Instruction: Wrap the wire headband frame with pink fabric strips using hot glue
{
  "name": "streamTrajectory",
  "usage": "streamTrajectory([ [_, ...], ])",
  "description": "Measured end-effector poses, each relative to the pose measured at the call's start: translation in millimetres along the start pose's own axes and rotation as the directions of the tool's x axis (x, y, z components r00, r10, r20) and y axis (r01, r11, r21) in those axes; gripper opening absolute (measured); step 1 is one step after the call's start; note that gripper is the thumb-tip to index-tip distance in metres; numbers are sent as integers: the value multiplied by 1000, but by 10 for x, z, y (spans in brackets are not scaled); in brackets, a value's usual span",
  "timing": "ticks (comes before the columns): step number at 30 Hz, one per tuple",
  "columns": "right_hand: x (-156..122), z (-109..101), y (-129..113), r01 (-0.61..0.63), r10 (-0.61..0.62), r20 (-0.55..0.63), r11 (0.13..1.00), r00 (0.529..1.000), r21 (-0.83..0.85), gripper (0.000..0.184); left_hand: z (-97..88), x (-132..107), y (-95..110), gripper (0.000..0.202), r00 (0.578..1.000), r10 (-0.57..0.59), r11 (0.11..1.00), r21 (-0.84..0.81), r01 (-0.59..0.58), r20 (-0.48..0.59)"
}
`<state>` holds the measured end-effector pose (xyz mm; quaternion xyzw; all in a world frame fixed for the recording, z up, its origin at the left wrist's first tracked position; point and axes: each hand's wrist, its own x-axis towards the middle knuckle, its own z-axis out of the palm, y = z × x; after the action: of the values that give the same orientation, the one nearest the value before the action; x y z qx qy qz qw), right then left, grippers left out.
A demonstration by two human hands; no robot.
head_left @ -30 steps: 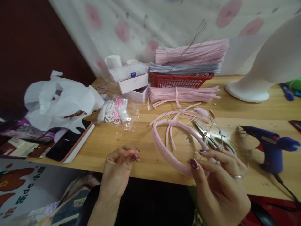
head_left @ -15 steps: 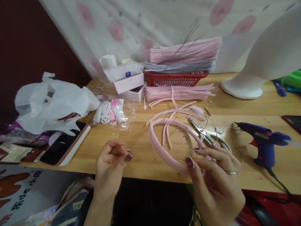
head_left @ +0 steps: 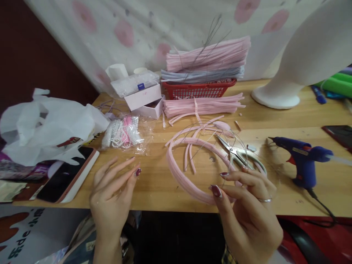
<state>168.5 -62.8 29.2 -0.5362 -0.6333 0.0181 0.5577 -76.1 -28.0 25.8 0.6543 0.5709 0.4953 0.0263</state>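
My left hand (head_left: 111,192) is raised over the front edge of the table, its fingers loosely bent and apart with nothing visible in them. At right, my right hand (head_left: 247,212) has its fingers curled around the near side of a ring of bundled pink pipe cleaners (head_left: 178,178); its fingers hide the exact grip. A thin wire (head_left: 206,146) loops across the ring and near the fingers. Just beyond that hand, scissors (head_left: 232,151) lie with their blades slightly apart. Loose pink pipe cleaners (head_left: 189,157) lie inside and behind the ring.
A blue glue gun (head_left: 305,161) lies at right, near a white foam head stand (head_left: 275,99). At the back are a red basket (head_left: 198,91) and a tied pink pipe-cleaner bundle (head_left: 203,106). Bagged beads (head_left: 123,132), a phone (head_left: 66,176) and a plastic bag (head_left: 49,124) occupy the left.
My left hand has moved left and its fingers have spread from a near pinch. My right hand keeps its pose at the ring. The view has shifted slightly.
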Motion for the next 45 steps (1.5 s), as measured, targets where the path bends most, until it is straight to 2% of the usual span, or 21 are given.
streamTrajectory([
  [3, -2, -1, 4, 2, -2, 14, 1000, 1000, -1, 13, 37, -29, 19, 17, 996, -51, 998, -26, 53, 70],
  [7, -14, 4, 20, 6, -6, 12, 1000, 1000, 0, 13, 60, -67, -7, 27, 975, -119, 991, -36, 128, 189],
  [11, -16, 15, 23, -3, 3, 10, 1000, 1000, 10, 14, 69, -105, 6, 31, 995, -20, 996, -81, 28, 102],
  [14, -5, 20, 13, -1, 1, 11, 1000, 1000, 10, 15, 73, -100, 23, 22, 1000, 4, 996, -88, -2, 24],
  [16, -1, 19, 7, -3, 3, 14, 1000, 1000, 10, 14, 76, -82, 17, 16, 1000, 9, 998, -57, -8, 19],
  [18, -4, 13, 6, -7, 7, 15, 1000, 1000, 9, 14, 79, -66, -4, 23, 998, 18, 999, -50, -15, 57],
  [20, -11, 6, 8, -10, 10, 15, 1000, 1000, 9, 14, 83, -61, -32, 31, 995, 3, 998, -68, 4, 103],
  [22, -16, 1, 9, -13, 13, 20, 1000, 1000, 6, 15, 92, -72, -53, 21, 992, -31, 997, -71, 41, 125],
  [25, -17, -3, 11, -14, 14, 22, 1000, 1000, 5, 15, 107, -123, -43, 18, 993, -83, 994, -61, 88, 88],
  [27, -14, -2, 12, -12, 12, 22, 1000, 1000, 0, 15, 118, -174, 21, 6, 986, -160, 981, -102, 164, 47],
  [28, -13, -1, 14, -14, 14, 25, 1000, 1000, -1, 15, 128, -201, 75, 17, 975, -221, 963, -147, 224, 40],
  [30, -15, 3, 17, -16, 16, 34, 1000, 999, 1, 16, 163, -259, 226, 44, 920, -378, 874, -290, 390, 101],
  [31, -19, 4, 19, -17, 17, 40, 1000, 999, 4, 16, 193, -289, 315, 48, 875, -454, 794, -368, 484, 169],
  [32, -24, 6, 19, -19, 18, 46, 1000, 999, 8, 16, 229, -321, 408, 44, 805, -538, 697, -404, 592, 252],
  [34, -35, 11, 19, -24, 23, 46, 1000, 999, 12, 16, 318, -386, 580, 30, 601, -644, 428, -428, 796, 473],
  [35, -39, 16, 17, -25, 24, 44, 1000, 999, 10, 15, 364, -415, 652, 32, 523, -625, 304, -437, 847, 579],
  [36, -41, 23, 15, -24, 24, 42, 1000, 999, 5, 15, 409, -440, 710, 34, 471, -581, 189, -452, 872, 664],
  [38, -33, 42, 5, -15, 15, 45, 1000, 999, -9, 15, 487, -467, 786, 31, 434, -483, 24, -484, 875, 761],
  [40, -10, 56, -12, 14, -12, 65, 999, 998, -32, 16, 539, -453, 819, 27, 444, -439, -73, -523, 849, 782],
  [43, 22, 8, -38, 44, -36, 103, 996, 994, -72, 15, 569, -377, 818, 25, 435, -474, -167, -564, 809, 765],
  [45, 6, -88, -38, 5, -3, 20, 993, 1000, -116, 12, 562, -314, 796, 25, 409, -526, -227, -587, 777, 745],
])
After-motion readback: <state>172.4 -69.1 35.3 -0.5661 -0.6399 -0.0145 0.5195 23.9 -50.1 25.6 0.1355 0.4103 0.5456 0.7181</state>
